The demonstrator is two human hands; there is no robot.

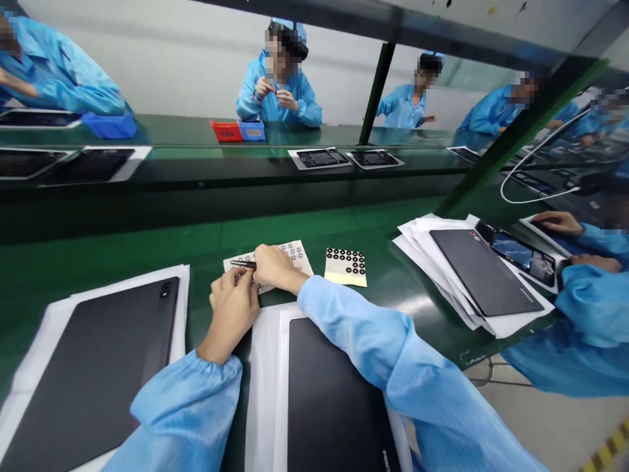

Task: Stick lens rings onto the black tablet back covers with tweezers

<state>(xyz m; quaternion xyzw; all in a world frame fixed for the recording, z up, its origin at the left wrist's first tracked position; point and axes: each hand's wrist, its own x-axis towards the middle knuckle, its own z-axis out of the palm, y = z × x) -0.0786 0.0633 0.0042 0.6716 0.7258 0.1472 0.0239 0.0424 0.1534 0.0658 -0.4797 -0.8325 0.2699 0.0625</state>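
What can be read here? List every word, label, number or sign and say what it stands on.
Nothing reads clearly.
Pale lettering on the middle tablet's bottom edge: cut off and too small to read.
Small pale mark on the right tablet: too small to read.
White sticker sheet and yellow sheet: only rings, no text.
Dark tool in the right hand: no visible text.

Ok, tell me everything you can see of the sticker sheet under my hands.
The sticker sheet is thin, pale paper lying flat and askew on the green table, printed with rows of small rings. The right hand rests on its middle, holding dark tweezers over it; the left hand covers its near-left corner. A yellow sheet lies apart, to its right.
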